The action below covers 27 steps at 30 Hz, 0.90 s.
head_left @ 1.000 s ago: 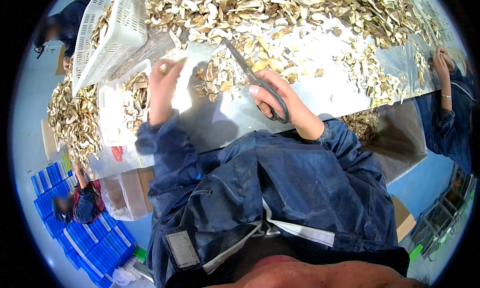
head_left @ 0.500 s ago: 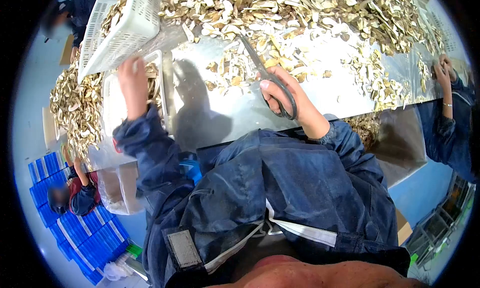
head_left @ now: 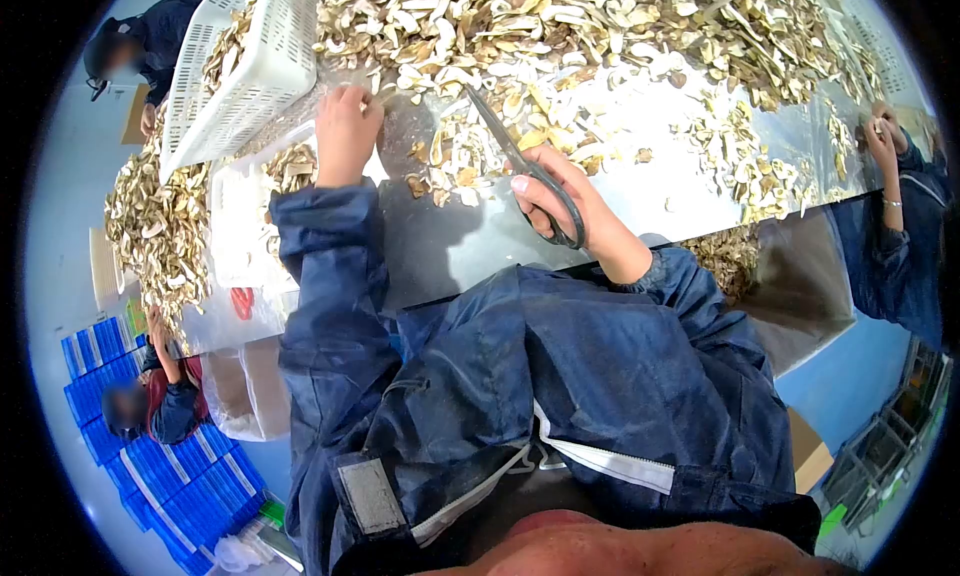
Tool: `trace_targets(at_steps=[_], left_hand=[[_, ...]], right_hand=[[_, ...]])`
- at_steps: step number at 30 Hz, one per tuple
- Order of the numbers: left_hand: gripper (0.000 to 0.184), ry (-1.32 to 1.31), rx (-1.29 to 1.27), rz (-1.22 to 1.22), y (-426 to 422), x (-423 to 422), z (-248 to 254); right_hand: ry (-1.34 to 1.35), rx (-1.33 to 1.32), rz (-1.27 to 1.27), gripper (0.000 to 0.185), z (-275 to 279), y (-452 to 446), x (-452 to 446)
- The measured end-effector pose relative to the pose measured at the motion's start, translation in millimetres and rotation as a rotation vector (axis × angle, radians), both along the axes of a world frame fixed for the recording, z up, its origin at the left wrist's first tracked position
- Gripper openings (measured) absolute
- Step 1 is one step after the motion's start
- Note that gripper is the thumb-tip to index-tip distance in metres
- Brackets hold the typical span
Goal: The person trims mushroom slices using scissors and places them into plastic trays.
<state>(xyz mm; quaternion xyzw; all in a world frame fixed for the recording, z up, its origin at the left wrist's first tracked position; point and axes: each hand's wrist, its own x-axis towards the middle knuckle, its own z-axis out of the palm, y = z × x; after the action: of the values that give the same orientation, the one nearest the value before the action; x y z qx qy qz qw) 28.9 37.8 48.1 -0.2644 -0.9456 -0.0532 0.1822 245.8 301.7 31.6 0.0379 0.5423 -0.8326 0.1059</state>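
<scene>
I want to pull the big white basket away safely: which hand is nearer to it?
Left. The left hand is just beside the basket; the right hand, holding scissors, is farther off to the right.

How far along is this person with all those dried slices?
Probably partway. Brown-and-cream dried slices in the low white plastic tray may already be done. The right hand holds black metal scissors; whether the left hand holds a slice is unclear. A heap of loose slices across the shiny metal table looks left.

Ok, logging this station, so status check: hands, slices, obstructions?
Right hand holds scissors. Left hand over table, grip unclear. Slices piled ahead. Basket close on left, clear of scissors.
</scene>
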Motion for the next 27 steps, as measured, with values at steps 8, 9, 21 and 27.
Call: trace_targets(at_steps=[8,9,21,27], left_hand=[[0.018,-1.200,1.201,0.105,31.2,92.5,36.5],[0.019,-1.241,1.266,0.102,34.5,100.5,39.8],[0.023,-1.161,1.067,0.108,51.7,150.0,56.2],[0.022,-1.234,1.005,0.093,57.6,160.7,49.9]], right_hand=[[0.001,0.036,0.020,0.035,8.6,-1.0,3.4],[0.044,0.114,0.015,0.036,10.0,-0.6,5.3],[0.153,0.505,0.110,0.054,29.1,-5.3,18.9],[0.228,0.546,0.070,0.044,25.9,-11.6,21.1]])
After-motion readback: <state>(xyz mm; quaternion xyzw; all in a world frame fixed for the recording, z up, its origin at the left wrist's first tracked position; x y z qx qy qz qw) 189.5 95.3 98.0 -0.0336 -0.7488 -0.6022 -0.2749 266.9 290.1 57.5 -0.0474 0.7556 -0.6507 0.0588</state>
